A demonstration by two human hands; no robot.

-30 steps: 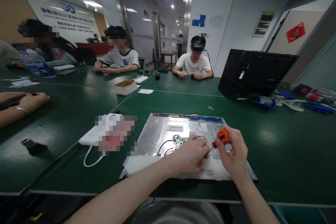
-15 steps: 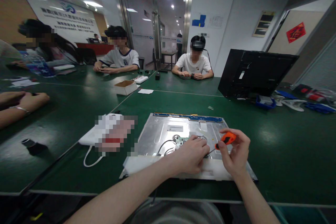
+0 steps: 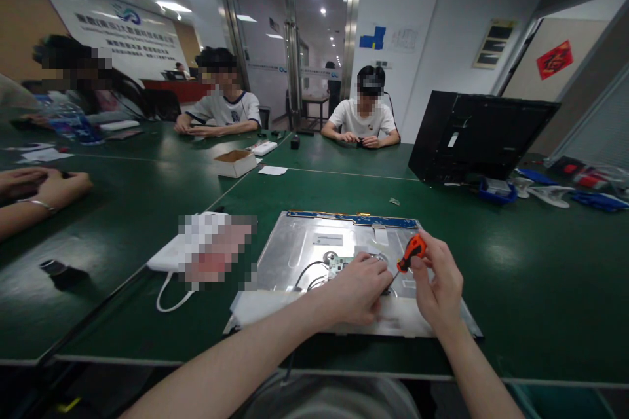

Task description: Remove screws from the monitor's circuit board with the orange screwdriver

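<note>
Along the near edge of the green table [image 3: 531,314], a flat metal panel [image 3: 295,252] lies face-down or back-up, which of its faces cannot be confirmed; its near side runs roughly parallel to the table edge and just inside it. A narrow blue board [image 3: 361,220] runs along the panel's far edge, and a whitish sheet [image 3: 265,304] covers the near left corner. Toward the panel's middle sits a small green circuit board [image 3: 338,266], with dark wires [image 3: 307,272] curving off its left side. The left hand [image 3: 361,288] rests over the circuit board's right part, fingers drawn together and pointing down; whether they grip anything cannot be told. The right hand [image 3: 439,281], above the panel's right side, holds an orange-and-black screwdriver [image 3: 411,251] by its handle, between thumb and fingers. The shaft slants down and leftward to the left hand's fingertips; its tip cannot be made out. Left of the panel lies a white device [image 3: 164,256] with a white cord [image 3: 164,308] looping toward the near edge. Beyond the panel's far right corner stands a large black screen housing [image 3: 476,137]. At the table's far edge sits a co-worker [image 3: 363,119] in a white shirt.
</note>
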